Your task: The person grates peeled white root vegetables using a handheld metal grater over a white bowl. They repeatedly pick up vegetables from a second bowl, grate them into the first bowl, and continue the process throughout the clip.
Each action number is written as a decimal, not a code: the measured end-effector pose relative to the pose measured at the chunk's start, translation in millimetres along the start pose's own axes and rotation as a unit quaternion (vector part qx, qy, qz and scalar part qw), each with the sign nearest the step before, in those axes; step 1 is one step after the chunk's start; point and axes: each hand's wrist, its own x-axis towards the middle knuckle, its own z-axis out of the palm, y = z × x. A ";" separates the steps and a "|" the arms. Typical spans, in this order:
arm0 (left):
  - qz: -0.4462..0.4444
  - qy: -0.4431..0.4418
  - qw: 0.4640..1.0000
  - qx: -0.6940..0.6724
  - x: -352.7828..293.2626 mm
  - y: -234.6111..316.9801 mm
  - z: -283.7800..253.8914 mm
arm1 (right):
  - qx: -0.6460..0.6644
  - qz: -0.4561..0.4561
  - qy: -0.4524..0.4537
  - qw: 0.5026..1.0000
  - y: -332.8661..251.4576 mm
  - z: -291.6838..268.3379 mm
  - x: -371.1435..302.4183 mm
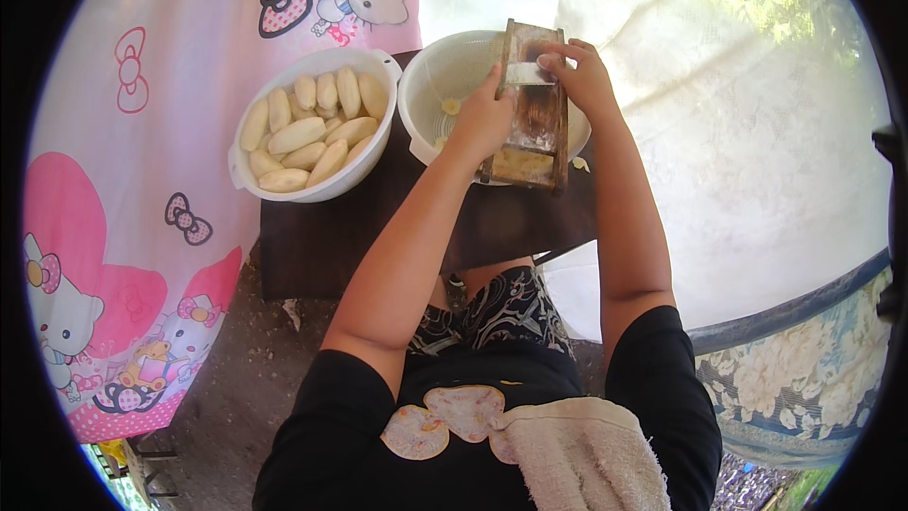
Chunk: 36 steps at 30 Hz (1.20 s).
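A wooden slicer (537, 123) with a pale, metal-looking plate leans across a white colander (412, 95) in front of me. My left hand (484, 121) is closed around the slicer's left edge. On the slicer's upper part, my right hand (579, 83) has its fingers bent against the board; something small and pale shows at the fingertips, too hidden to name. A thin yellowish slice (451, 106) lies inside the colander. To the left, a white basin (243, 175) is filled with several peeled plantains (297, 134).
Both containers stand on a dark low table (322, 237). A few pale scraps (580, 164) lie by the colander's right side. Pink patterned cloth (132, 170) hangs at left and white sheeting (757, 161) at right. A beige towel (586, 454) lies over my lap.
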 end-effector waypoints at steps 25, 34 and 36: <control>0.021 0.013 0.999 0.030 3.9 -6.2 3.4 | 0.075 0.003 -0.005 0.997 -11.3 -2.0 -56.5; 0.023 0.020 0.999 0.040 7.9 -3.5 6.1 | 0.123 0.069 -0.057 0.988 17.2 9.3 6.6; 0.017 0.029 0.997 0.066 3.4 0.1 7.5 | 0.117 0.059 -0.042 0.990 22.4 10.4 12.5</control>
